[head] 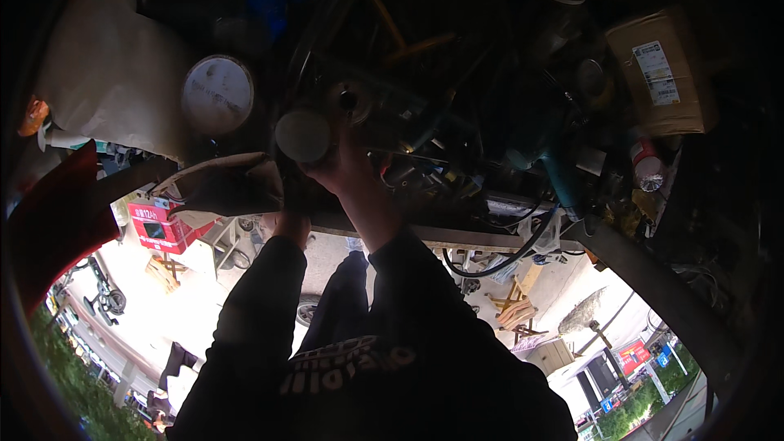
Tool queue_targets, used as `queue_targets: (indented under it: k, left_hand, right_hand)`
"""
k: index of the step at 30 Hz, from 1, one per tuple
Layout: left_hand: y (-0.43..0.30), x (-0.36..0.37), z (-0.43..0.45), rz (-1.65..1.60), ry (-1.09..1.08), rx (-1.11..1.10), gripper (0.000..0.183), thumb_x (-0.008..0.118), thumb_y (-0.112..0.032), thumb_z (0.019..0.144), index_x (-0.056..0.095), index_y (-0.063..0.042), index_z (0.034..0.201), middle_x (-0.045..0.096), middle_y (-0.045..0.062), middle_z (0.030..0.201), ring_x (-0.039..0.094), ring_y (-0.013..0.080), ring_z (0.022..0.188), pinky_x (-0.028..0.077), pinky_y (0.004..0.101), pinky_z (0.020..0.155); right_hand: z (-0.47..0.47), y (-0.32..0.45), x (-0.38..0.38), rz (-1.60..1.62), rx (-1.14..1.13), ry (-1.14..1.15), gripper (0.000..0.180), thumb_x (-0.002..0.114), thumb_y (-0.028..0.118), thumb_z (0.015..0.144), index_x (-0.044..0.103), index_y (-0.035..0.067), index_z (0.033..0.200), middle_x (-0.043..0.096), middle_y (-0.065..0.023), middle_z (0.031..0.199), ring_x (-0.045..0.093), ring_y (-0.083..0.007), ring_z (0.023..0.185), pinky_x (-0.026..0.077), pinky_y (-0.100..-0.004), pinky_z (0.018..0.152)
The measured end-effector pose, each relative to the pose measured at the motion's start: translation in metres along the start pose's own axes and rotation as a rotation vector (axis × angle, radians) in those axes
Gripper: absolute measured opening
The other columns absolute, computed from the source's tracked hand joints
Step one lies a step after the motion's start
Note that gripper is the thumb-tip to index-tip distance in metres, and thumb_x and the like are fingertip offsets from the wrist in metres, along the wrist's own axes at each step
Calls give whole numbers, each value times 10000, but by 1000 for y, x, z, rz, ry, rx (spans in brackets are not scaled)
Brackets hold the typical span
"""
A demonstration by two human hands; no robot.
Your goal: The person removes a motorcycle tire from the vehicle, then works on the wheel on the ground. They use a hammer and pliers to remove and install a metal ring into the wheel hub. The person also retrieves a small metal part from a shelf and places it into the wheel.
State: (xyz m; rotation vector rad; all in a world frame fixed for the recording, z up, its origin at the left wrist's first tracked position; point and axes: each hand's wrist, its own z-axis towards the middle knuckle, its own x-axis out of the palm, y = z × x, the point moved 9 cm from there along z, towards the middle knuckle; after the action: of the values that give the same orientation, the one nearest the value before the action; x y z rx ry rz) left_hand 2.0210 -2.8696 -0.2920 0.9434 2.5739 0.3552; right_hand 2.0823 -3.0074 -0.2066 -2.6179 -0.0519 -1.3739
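My right hand [335, 168] reaches over the dark workbench. Its thumb side lies against or just below a container with a round pale lid [302, 136], and a finger stretches towards a round part with a dark centre hole [348, 100]. Shadow hides whether these fingers grip anything. Lower and to the left, my left hand [289, 225] is at the bench's front edge, by the bottom of a brown, open-mouthed bag or folded sheet [223, 187]. Most of its fingers are hidden, so its hold on that brown piece cannot be made out.
A white-lidded tub [218, 95] stands at left beside a large pale sheet [113, 61]. Small metal parts [429, 174] clutter the bench centre. Rightward are a teal power tool [554, 177], a black cable [499, 266] and a cardboard box [658, 73]. A red box [168, 228] sits lower left.
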Motion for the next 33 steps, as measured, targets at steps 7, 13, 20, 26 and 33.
queue_targets:
  k: [7, 13, 20, 26, 33]
  left_hand:
    - [5, 6, -10, 45, -35, 22, 221, 537, -208, 861, 725, -135, 951, 717, 83, 961, 692, 295, 874, 531, 470, 653]
    - [2, 4, -15, 63, -58, 36, 212, 556, -210, 853, 733, -140, 946, 720, 78, 955, 692, 296, 868, 529, 479, 641]
    - [3, 7, -31, 51, -117, 63, 201, 579, -211, 844, 743, -145, 940, 723, 74, 947, 693, 296, 862, 527, 490, 627]
    - [2, 16, -39, 66, -108, 75, 230, 621, -218, 816, 743, -180, 1007, 724, 55, 966, 688, 293, 864, 506, 527, 615]
    - [3, 16, -40, 36, 0, 48, 257, 633, -245, 831, 733, -203, 1064, 718, 34, 1030, 681, 266, 916, 502, 536, 649]
  right_hand:
    - [22, 27, 27, -52, -4, 83, 699, 579, 593, 858, 416, 125, 1350, 469, -116, 1323, 480, -281, 1204, 488, -459, 929]
    - [-26, 27, -5, -435, -5, -122, 745, 543, 596, 887, 392, 36, 1354, 581, -166, 1162, 616, -257, 995, 529, -394, 870]
    - [-174, 98, -78, -1399, -266, -558, 252, 554, 266, 946, 645, 43, 1023, 677, -79, 804, 656, -148, 646, 540, -276, 603]
    - [-227, 147, -80, -2052, -532, -675, 162, 559, 116, 907, 625, 47, 1037, 664, -163, 804, 674, -299, 739, 526, -376, 667]
    - [-210, 139, -95, -2068, -635, -587, 179, 558, 96, 903, 641, 32, 1048, 659, -150, 790, 659, -235, 720, 513, -326, 677]
